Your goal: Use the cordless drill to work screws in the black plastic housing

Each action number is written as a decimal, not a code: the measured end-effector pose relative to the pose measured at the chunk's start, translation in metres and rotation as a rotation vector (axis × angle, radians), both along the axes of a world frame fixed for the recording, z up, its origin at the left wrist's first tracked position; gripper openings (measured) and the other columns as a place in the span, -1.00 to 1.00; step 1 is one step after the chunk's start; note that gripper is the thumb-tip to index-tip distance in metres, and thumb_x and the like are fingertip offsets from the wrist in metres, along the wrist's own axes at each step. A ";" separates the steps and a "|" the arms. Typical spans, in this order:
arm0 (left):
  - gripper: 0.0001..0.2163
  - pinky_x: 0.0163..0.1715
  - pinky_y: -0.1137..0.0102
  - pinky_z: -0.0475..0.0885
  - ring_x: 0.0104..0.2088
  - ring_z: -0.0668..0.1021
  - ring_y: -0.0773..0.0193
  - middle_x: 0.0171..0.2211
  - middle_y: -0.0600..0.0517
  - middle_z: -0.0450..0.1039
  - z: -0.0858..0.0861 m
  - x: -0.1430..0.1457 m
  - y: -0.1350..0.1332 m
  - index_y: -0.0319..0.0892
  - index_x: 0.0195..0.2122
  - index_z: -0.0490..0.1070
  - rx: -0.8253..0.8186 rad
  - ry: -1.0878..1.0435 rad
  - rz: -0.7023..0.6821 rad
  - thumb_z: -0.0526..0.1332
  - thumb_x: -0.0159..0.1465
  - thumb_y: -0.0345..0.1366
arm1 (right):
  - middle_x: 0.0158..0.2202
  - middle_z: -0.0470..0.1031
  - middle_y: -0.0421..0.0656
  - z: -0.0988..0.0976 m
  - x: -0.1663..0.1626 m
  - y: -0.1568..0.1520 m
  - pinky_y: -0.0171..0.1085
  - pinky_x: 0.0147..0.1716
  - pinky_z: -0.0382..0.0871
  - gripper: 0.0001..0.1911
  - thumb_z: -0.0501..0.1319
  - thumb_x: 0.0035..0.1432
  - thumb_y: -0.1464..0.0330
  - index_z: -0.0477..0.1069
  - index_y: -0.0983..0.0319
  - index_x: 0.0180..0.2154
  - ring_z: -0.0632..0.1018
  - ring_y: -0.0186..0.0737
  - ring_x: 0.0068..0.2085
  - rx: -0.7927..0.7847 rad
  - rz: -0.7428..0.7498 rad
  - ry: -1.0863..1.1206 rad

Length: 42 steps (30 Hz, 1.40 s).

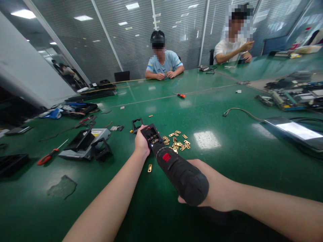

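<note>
green table | slatted partition | white wall | ceiling light

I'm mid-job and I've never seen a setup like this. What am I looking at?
No robot here: these are a person's two bare hands, seen in one picture from a camera on the person's head, facing forward and down. The left hand holds a black part with small metal pieces inside. The right hand grips a black power driver, its front end at that part. On the green table lie small gold-coloured plates and two orange-handled screwdrivers. Two people sit opposite.
</note>
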State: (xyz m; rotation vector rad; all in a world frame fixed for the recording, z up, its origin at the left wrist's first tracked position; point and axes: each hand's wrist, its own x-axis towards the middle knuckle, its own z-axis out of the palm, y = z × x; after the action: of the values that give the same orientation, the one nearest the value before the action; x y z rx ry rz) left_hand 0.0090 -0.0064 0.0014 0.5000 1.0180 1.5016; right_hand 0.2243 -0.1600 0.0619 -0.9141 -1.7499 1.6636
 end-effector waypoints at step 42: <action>-0.79 -0.40 0.25 0.55 -0.47 0.65 0.09 -0.46 0.00 0.56 -0.002 -0.001 0.000 -0.14 -0.26 0.41 0.001 0.003 0.005 0.21 0.30 -0.09 | -0.46 0.39 -0.33 -0.002 0.001 0.001 -0.34 -0.42 0.30 -0.67 0.45 -0.12 0.52 0.36 0.22 -0.34 0.35 -0.33 -0.44 -0.017 0.017 0.038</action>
State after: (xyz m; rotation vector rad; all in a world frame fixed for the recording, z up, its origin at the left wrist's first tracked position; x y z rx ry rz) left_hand 0.0076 -0.0060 -0.0010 0.5005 1.0219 1.5060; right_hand 0.2250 -0.1593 0.0596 -0.8724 -1.7256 1.6975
